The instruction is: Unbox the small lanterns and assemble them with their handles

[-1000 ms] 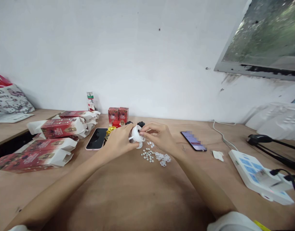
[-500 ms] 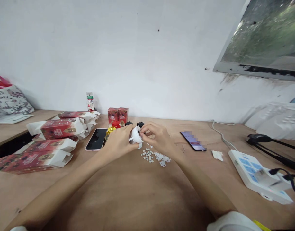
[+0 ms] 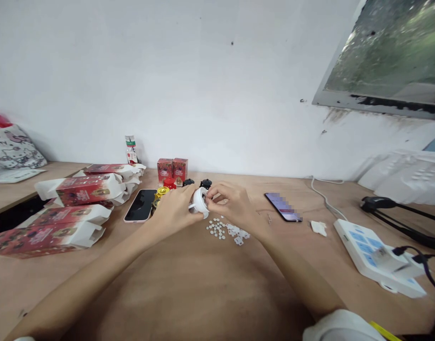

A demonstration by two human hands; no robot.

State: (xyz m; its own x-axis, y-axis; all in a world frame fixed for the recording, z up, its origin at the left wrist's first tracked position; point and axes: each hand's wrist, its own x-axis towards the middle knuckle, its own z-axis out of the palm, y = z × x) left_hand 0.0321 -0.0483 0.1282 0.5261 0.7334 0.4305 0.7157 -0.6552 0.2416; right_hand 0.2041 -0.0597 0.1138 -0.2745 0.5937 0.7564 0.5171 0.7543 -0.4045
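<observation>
My left hand [image 3: 175, 208] is wrapped round a small white lantern-like piece [image 3: 201, 203], tilted so its open end faces right. The fingers of my right hand [image 3: 230, 203] are pinched together at that open end; whatever they hold is too small to make out. Below the hands lie several small white discs [image 3: 216, 228] and a little heap of translucent white plastic pieces [image 3: 238, 233]. Behind my left hand stand a gold lantern [image 3: 162, 191], a red one [image 3: 169, 183] and black ones [image 3: 205, 183], partly covered.
Red-and-white cartons [image 3: 86, 189] lie at the left beside a pink-edged phone [image 3: 141, 206]. Two small red boxes [image 3: 165, 169] and a bottle [image 3: 131, 150] stand by the wall. To the right are another phone [image 3: 283, 207], a scrap of tissue [image 3: 318, 228] and a power strip [image 3: 363, 253].
The view has shifted slightly, so everything sits a little further left. Both hands stay at the white piece, with the right fingers still at its open end.
</observation>
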